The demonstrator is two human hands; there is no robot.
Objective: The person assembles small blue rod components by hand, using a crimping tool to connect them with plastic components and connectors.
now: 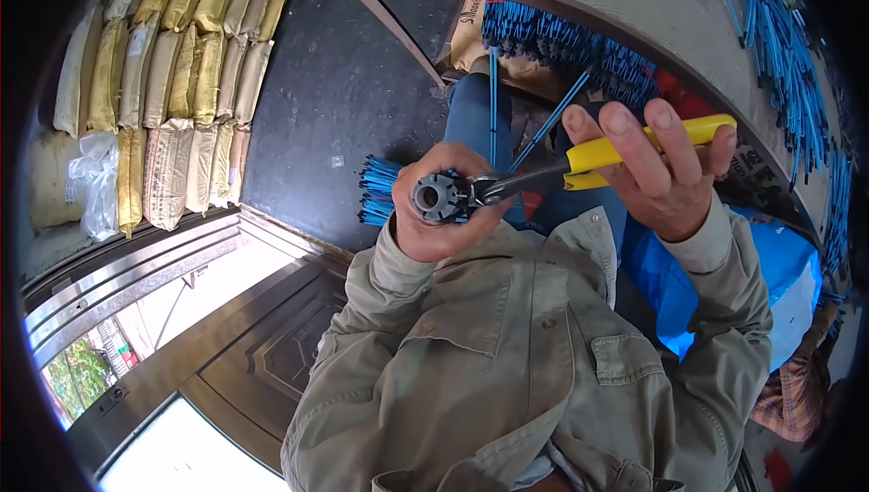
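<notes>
Black slotted cylinder (446,201) sits in L hand (425,238), fingers wrapped round it, hollow end up. R hand (668,186) has yellow-handled pliers (588,157), fingers loosely curled, nose at cylinder's side; exact jaw gap: can't tell. Prob. biggest risk: loose R grip, so pliers could twist/slip off. Next: L fingers v. close to nose, might get nipped. Least: over-squeezing could chip slot edges.
</notes>
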